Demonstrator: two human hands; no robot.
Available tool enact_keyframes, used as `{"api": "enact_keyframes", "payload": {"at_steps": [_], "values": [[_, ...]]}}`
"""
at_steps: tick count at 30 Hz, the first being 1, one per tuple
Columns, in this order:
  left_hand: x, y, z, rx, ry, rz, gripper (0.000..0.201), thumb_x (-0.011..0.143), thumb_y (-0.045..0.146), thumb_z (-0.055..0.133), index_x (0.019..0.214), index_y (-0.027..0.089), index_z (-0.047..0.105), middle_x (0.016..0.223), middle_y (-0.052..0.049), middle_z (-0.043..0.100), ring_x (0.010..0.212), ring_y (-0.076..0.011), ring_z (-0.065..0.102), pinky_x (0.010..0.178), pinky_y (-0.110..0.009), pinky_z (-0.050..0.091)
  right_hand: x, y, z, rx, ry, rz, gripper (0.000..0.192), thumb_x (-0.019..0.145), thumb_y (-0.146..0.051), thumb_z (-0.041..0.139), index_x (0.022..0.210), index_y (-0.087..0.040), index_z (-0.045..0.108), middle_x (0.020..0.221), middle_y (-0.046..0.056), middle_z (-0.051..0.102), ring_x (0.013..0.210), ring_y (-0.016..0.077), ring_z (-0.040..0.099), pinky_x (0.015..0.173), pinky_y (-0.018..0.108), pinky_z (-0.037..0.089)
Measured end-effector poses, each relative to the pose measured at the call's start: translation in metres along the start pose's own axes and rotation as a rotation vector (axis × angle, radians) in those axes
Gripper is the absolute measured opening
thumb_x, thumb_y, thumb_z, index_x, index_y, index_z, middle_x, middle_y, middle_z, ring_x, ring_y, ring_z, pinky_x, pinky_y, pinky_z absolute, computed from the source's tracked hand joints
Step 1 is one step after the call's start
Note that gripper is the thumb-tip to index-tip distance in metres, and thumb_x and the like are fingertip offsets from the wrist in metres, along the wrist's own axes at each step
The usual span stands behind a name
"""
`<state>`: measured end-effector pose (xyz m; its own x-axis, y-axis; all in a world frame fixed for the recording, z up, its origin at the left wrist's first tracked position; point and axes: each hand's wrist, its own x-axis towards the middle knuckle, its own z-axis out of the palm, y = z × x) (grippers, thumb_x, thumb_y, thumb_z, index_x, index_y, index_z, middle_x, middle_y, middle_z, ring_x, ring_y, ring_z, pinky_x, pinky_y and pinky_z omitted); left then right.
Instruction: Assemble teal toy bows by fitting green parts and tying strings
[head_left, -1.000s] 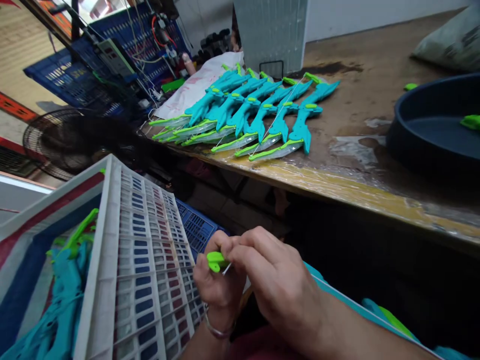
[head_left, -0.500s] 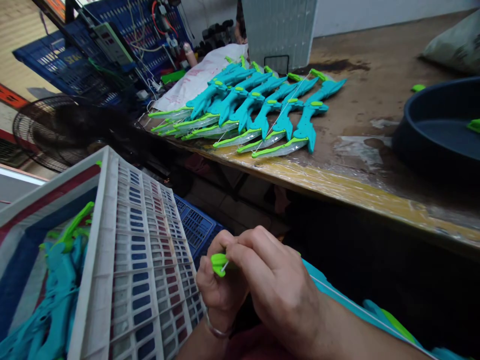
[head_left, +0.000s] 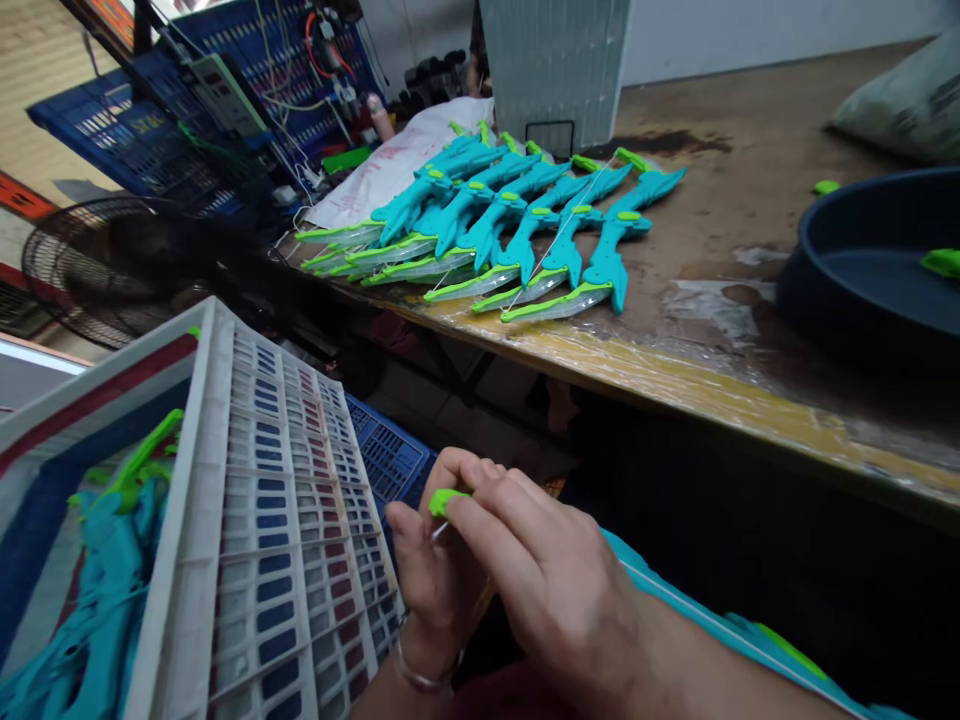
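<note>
A teal toy bow (head_left: 679,592) lies under my right forearm, a thin white string running along it. Its bright green tip (head_left: 444,501) pokes out between my hands. My right hand (head_left: 551,575) is closed over that end, fingertips pressed on the green piece. Around the tip's far side curl the fingers of my left hand (head_left: 431,570), the thumb standing away from it. A short bit of white string shows below the green tip. The bow's part inside my hands is hidden.
Several teal and green bows (head_left: 480,215) lie in a row on the worktable (head_left: 720,230). A dark round basin (head_left: 817,240) stands at right. At left, a white plastic crate (head_left: 214,420) holds more teal parts; behind it is a black fan (head_left: 82,270).
My left thumb has lifted away from the green tip and the left fingers have loosened. The tip has turned, showing less of its face. My right hand stays over it.
</note>
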<state>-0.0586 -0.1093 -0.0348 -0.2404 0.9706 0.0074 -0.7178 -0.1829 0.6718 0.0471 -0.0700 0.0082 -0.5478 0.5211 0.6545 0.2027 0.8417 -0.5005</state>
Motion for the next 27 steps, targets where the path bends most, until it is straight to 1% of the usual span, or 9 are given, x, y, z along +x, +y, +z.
{"api": "enact_keyframes", "payload": {"at_steps": [3, 6, 10, 12, 14, 17, 19, 23, 27], "values": [[-0.005, 0.006, 0.004, 0.082, 0.014, -0.074, 0.067, 0.085, 0.081, 0.049, 0.110, 0.021, 0.064, 0.090, -0.004, 0.057, 0.084, -0.0204, 0.058, 0.085, -0.036, 0.054, 0.002, 0.008, -0.007, -0.085, -0.016, -0.117, 0.029, 0.105, -0.012, 0.037, 0.106, -0.005, 0.065, 0.089, 0.011, 0.064, 0.080, 0.0184, 0.056, 0.068, 0.028, 0.052], [-0.013, 0.010, 0.001, 0.180, -0.008, -0.164, 0.079, 0.077, 0.086, 0.049, 0.126, 0.025, 0.062, 0.101, -0.007, 0.061, 0.090, -0.0233, 0.062, 0.083, -0.036, 0.057, 0.004, 0.016, -0.009, -0.207, 0.052, -0.176, 0.026, 0.103, -0.013, 0.040, 0.099, -0.005, 0.064, 0.082, 0.010, 0.061, 0.073, 0.0188, 0.053, 0.058, 0.029, 0.045], [-0.018, 0.012, -0.004, 0.382, 0.062, -0.147, 0.042, 0.093, 0.051, 0.064, 0.133, 0.037, 0.060, 0.119, -0.004, 0.064, 0.091, -0.0163, 0.064, 0.083, -0.026, 0.056, 0.006, 0.024, -0.006, -0.186, 0.051, -0.160, 0.026, 0.100, -0.011, 0.039, 0.088, -0.011, 0.062, 0.076, 0.007, 0.055, 0.069, 0.0188, 0.048, 0.057, 0.032, 0.040], [-0.016, 0.012, -0.002, 0.486, 0.109, -0.088, 0.040, 0.096, 0.037, 0.065, 0.135, 0.039, 0.059, 0.117, -0.002, 0.066, 0.083, -0.0125, 0.064, 0.078, -0.022, 0.055, 0.009, 0.025, -0.010, -0.135, 0.069, -0.187, 0.025, 0.100, -0.012, 0.039, 0.086, -0.012, 0.060, 0.078, 0.008, 0.057, 0.071, 0.0200, 0.049, 0.062, 0.035, 0.042], [-0.014, 0.014, 0.002, 0.529, 0.132, -0.023, 0.042, 0.098, 0.038, 0.062, 0.139, 0.038, 0.057, 0.104, -0.002, 0.068, 0.074, -0.0114, 0.063, 0.070, -0.020, 0.055, 0.014, 0.023, -0.021, -0.075, 0.106, -0.137, 0.021, 0.100, -0.012, 0.041, 0.089, -0.014, 0.059, 0.081, 0.007, 0.060, 0.074, 0.0194, 0.053, 0.067, 0.035, 0.046], [-0.008, 0.018, 0.009, 0.588, 0.113, 0.061, 0.027, 0.099, 0.035, 0.061, 0.125, 0.033, 0.067, 0.083, 0.000, 0.066, 0.072, -0.0123, 0.062, 0.063, -0.018, 0.052, 0.022, 0.020, -0.041, 0.013, 0.212, 0.055, 0.014, 0.100, -0.011, 0.047, 0.093, -0.018, 0.057, 0.082, 0.003, 0.062, 0.076, 0.0147, 0.058, 0.069, 0.028, 0.048], [-0.003, 0.020, 0.010, 0.620, 0.073, 0.105, 0.015, 0.097, 0.032, 0.063, 0.109, 0.029, 0.072, 0.085, -0.002, 0.066, 0.076, -0.0135, 0.063, 0.060, -0.017, 0.050, 0.025, 0.021, -0.047, 0.069, 0.243, 0.111, 0.013, 0.099, -0.010, 0.049, 0.093, -0.019, 0.056, 0.081, 0.002, 0.062, 0.074, 0.0124, 0.059, 0.068, 0.025, 0.048], [0.003, 0.021, 0.006, 0.623, 0.036, 0.148, 0.006, 0.095, 0.025, 0.066, 0.092, 0.023, 0.071, 0.092, -0.002, 0.064, 0.080, -0.0138, 0.062, 0.064, -0.018, 0.049, 0.019, 0.024, -0.036, 0.173, 0.152, 0.019, 0.014, 0.098, -0.007, 0.048, 0.092, -0.016, 0.056, 0.081, 0.003, 0.063, 0.075, 0.0132, 0.058, 0.069, 0.025, 0.050], [0.006, 0.016, 0.004, 0.540, 0.094, 0.096, 0.007, 0.090, 0.026, 0.071, 0.086, 0.021, 0.071, 0.084, -0.001, 0.062, 0.076, -0.0141, 0.059, 0.070, -0.022, 0.050, 0.011, 0.025, -0.020, 0.227, 0.089, -0.007, 0.015, 0.100, -0.008, 0.049, 0.093, -0.015, 0.061, 0.100, 0.009, 0.069, 0.090, 0.0166, 0.061, 0.080, 0.030, 0.054]]}}
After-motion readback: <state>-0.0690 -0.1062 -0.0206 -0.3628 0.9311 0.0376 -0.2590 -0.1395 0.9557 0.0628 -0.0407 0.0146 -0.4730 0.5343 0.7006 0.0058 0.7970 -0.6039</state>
